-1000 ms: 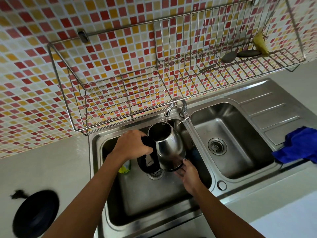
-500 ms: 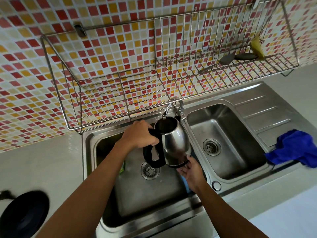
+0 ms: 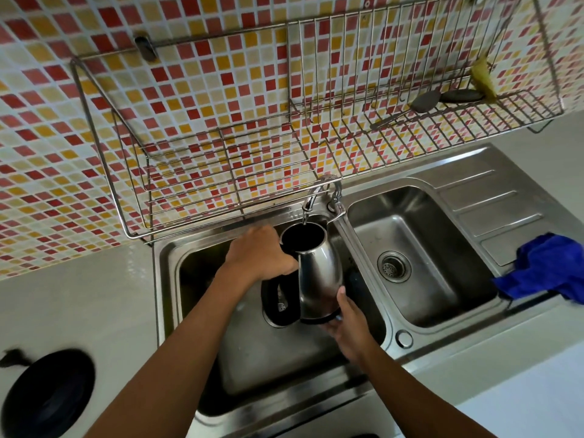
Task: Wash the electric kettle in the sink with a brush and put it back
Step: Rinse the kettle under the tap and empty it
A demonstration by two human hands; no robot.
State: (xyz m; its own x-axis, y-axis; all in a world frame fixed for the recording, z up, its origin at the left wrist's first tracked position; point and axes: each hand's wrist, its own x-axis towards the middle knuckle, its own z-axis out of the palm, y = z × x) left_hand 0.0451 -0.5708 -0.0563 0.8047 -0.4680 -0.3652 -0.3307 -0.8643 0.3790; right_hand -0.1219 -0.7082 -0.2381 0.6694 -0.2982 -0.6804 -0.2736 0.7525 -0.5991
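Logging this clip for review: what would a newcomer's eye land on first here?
The steel kettle, held over the left sink basin with its open mouth under the tap; the left hand grips near its handle, the right hand supports its base. Behind, red-and-yellow mosaic tiles; at right, a blue cloth.

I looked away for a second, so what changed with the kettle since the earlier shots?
The kettle was lifted up and back until its open mouth sits under the faucet, with a thin stream running in. The left hand kept the handle, the right hand the base. The blue cloth stayed put.
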